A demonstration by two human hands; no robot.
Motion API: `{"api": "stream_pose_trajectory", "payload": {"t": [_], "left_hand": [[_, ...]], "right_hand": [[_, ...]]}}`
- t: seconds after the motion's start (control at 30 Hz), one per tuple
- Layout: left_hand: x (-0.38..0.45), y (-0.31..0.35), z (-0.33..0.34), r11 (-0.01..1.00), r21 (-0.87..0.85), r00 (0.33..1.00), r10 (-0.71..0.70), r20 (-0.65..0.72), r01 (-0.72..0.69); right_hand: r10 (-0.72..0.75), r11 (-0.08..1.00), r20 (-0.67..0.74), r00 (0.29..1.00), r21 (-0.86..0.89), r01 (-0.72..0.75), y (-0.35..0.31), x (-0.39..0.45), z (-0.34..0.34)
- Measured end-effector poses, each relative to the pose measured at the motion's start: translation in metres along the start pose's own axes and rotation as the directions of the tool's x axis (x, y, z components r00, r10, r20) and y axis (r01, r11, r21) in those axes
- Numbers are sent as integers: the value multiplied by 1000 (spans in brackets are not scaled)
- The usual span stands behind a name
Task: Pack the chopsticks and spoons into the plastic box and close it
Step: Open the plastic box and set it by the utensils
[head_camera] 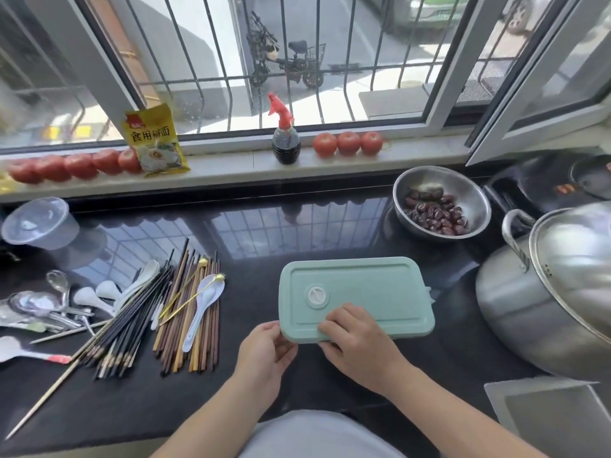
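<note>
A mint-green plastic box (357, 292) with its lid on lies on the black counter, a round white vent at its left. My left hand (264, 352) grips the box's near left corner. My right hand (357, 342) holds the near edge, fingers curled over the lid. To the left lies a heap of black and brown chopsticks (158, 312), with white spoons (201, 305) and gold-tipped sticks on top. Metal spoons (49, 309) lie further left.
A steel bowl of red dates (439, 203) stands at the back right. A large steel pot with lid (555, 292) fills the right side. A clear plastic tub (39, 223) sits back left. Tomatoes, a spray bottle (286, 140) and a yellow packet line the windowsill.
</note>
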State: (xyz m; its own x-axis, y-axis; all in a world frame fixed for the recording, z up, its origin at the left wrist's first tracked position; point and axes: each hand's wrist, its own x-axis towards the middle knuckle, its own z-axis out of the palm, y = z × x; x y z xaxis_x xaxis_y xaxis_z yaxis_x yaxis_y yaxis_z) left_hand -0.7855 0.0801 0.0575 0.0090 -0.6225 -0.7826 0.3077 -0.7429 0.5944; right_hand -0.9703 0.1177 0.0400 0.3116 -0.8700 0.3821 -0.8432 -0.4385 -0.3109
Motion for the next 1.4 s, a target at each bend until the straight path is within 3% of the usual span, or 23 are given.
{"api": "stream_pose_trajectory", "payload": {"t": [0.2, 0.53, 0.63, 0.73, 0.8, 0.93, 1.03, 1.17, 1.27, 1.33, 1.4], "left_hand": [[1, 8, -4, 994, -2, 993, 112, -32, -112], [10, 18, -15, 919, 319, 966, 257, -35, -233], [10, 24, -25, 901, 373, 962, 265, -63, -223], [9, 29, -39, 897, 398, 967, 242, -84, -190], [8, 31, -47, 893, 420, 969, 224, -103, -162], [8, 37, -57, 882, 449, 968, 218, -124, -141], [7, 38, -63, 871, 474, 969, 211, -128, -127], [4, 36, -66, 876, 468, 968, 204, -147, -114], [0, 35, -66, 881, 461, 969, 195, -151, -105], [-2, 35, -67, 886, 453, 969, 189, -158, -99], [-4, 35, -66, 894, 437, 970, 183, -162, -96]], "right_hand": [[27, 996, -83, 996, 81, -20, -13, 18, 3], [61, 997, -133, 989, 58, -53, -10, 36, -40], [196, 977, -211, 958, 122, -173, 9, 48, -73], [378, 904, -202, 904, 292, -312, 29, 68, -110], [538, 786, -195, 820, 466, -405, 45, 83, -123], [840, 400, -161, 518, 828, -392, 94, 90, -98], [909, 147, 0, 417, 936, -320, 115, 83, -51], [863, -287, 375, 339, 915, -283, 132, 68, 10], [773, -560, 608, 184, 789, -252, 149, 56, 42], [712, -647, 695, 101, 705, -291, 161, 51, 55], [671, -636, 736, 90, 633, -440, 176, 49, 66]]}}
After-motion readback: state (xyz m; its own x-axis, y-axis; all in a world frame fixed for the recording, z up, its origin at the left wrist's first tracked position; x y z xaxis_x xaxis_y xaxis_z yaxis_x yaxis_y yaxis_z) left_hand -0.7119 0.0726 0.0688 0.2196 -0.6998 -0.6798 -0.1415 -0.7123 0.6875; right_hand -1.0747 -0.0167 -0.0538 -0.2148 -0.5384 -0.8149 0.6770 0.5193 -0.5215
